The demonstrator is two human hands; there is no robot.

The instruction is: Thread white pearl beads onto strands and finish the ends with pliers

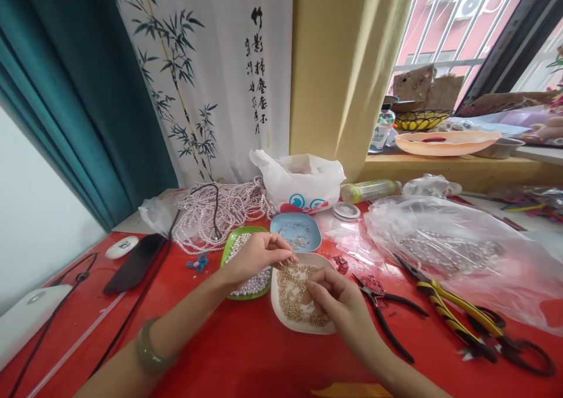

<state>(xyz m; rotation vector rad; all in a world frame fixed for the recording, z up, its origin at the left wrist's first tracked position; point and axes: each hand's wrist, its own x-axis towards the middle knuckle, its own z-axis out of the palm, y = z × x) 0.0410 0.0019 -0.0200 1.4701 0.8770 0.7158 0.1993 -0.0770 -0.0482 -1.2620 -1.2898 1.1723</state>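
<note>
My left hand [257,256] hovers over a white dish [278,311] of small gold beads, its fingertips pinched together on something too small to make out. My right hand [338,301] rests over the same dish with fingers curled, pinching among the gold beads. A green dish [233,240] of white pearls sits just left of it, partly under my left hand. A blue dish [297,231] with a few small pieces lies behind. A green bangle [147,351] is on my left wrist.
Strands of pale pearls [211,213] and a white plastic bag [301,181] lie at the back of the red table [246,351]. Black pliers [387,310] and yellow-handled pliers [457,316] lie to the right, beside a clear bag [461,251]. A black case [136,263] lies left.
</note>
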